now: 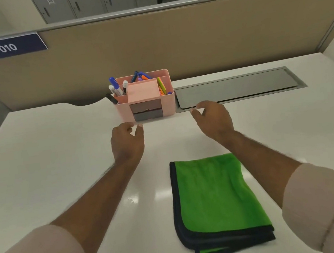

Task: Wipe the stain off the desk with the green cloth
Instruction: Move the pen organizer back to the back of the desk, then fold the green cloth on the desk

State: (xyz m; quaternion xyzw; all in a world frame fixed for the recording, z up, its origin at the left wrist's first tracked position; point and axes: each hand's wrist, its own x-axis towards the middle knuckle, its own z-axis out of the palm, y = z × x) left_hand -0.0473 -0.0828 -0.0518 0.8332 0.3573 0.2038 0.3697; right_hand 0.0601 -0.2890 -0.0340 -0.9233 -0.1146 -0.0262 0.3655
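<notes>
A folded green cloth (215, 201) with a dark border lies flat on the white desk (49, 164), near the front edge, between my forearms. My left hand (127, 142) hovers in front of the lower left corner of a pink desk organizer (147, 99), fingers curled and apart, holding nothing. My right hand (213, 119) is just right of the organizer, fingers apart, empty, near the edge of the grey cable tray lid. A small faint smudge (133, 199) shows on the desk left of the cloth, among light reflections.
The organizer holds markers, pens and sticky notes. A grey metal cable tray lid (238, 88) is set into the desk at the back right. A beige partition (172, 46) with a "010" sign (7, 48) closes the far side.
</notes>
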